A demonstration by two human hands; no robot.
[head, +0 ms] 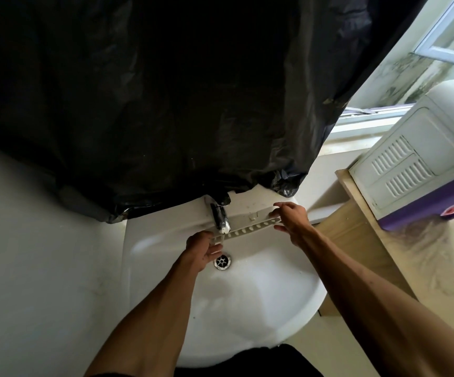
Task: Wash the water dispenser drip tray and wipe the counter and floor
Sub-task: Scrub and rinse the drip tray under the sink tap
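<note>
A long white drip tray (250, 227) with a row of slots along its front is held level over the white sink (261, 289), just under the chrome tap (220, 217). My left hand (202, 250) grips the tray's left end, close above the drain (222, 262). My right hand (291, 220) grips its right end between thumb and fingers. The tap's spout touches or nearly touches the tray's left part. I cannot tell whether water is running.
A black plastic sheet (166, 104) hangs over the wall behind the sink and covers the tap's base. To the right stand a wooden counter (362, 240) and a white appliance with vents (416, 159). A window (449, 42) is at upper right.
</note>
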